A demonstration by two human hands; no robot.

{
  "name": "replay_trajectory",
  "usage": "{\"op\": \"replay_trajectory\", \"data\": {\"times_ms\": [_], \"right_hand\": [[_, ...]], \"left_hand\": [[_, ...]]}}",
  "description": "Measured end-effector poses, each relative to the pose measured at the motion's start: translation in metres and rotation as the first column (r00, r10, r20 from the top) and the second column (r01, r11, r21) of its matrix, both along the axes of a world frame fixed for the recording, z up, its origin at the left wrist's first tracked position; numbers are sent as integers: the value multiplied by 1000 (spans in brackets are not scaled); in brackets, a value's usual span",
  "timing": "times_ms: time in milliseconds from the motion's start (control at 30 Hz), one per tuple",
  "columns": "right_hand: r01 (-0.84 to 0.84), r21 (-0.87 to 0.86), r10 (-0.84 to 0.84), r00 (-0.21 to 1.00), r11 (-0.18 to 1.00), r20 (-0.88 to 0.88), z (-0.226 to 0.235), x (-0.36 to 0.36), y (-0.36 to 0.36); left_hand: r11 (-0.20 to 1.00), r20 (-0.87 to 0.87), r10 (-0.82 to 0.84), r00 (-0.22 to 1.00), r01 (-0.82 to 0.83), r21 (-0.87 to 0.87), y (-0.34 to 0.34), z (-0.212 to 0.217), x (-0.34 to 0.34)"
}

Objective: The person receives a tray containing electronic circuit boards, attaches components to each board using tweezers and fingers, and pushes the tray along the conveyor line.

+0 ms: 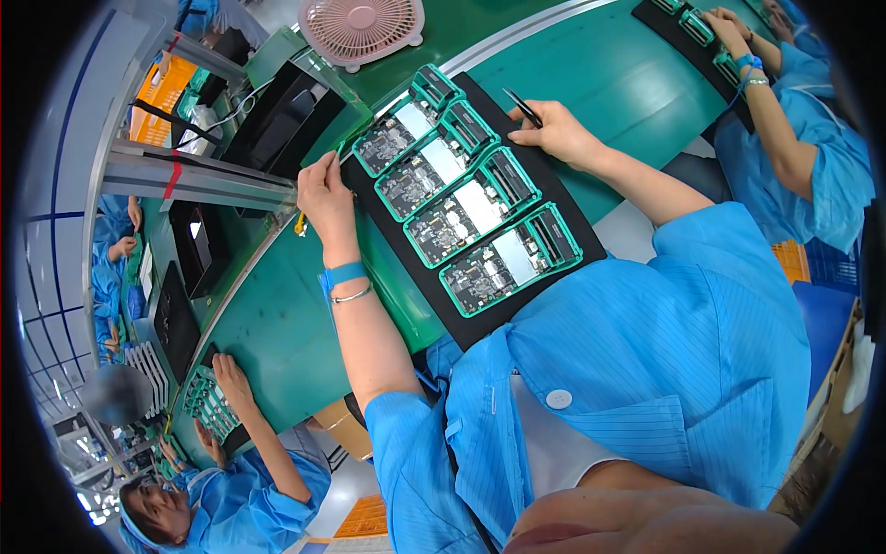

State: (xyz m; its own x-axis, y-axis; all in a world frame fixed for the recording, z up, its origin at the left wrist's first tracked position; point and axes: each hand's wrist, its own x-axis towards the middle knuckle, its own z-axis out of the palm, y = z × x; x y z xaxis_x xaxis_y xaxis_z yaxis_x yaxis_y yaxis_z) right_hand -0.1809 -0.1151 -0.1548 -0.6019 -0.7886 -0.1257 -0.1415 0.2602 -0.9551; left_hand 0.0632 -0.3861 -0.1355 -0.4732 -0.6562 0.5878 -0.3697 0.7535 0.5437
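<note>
Several green frames holding circuit boards (472, 210) lie in a row on a black mat (420, 277) in front of me. Each has a dark board with a silver plate and a black slotted part at its right end. My left hand (325, 198) is at the mat's far left corner, fingertips pinched together beside the farthest frames. What lies between those fingertips is too small to make out. Beyond the mat's right edge, my right hand (558, 134) grips a slim black pen-like tool (524, 108), its end pointing up and left, apart from the boards.
The green worktop (563, 65) carries a pink fan (362, 30) at the far side. A dark panel (281, 115) stands at the left, near a metal post (198, 180). Co-workers in blue handle similar frames at the right (784, 138) and lower left (268, 471).
</note>
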Motion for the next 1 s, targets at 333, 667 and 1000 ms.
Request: {"op": "replay_trajectory", "data": {"times_ms": [333, 667, 1000], "right_hand": [[-164, -120, 39, 733, 979, -679, 43, -41, -26], [-432, -81, 129, 435, 898, -891, 79, -19, -114], [-506, 234, 356, 156, 830, -921, 73, 3, -178]], "left_hand": [[997, 39, -78, 996, 79, -16, 11, 11, -21], [987, 21, -122, 992, 124, -99, 13, 0, -29], [984, 104, -113, 988, 126, -126, 10, -8, -26]]}}
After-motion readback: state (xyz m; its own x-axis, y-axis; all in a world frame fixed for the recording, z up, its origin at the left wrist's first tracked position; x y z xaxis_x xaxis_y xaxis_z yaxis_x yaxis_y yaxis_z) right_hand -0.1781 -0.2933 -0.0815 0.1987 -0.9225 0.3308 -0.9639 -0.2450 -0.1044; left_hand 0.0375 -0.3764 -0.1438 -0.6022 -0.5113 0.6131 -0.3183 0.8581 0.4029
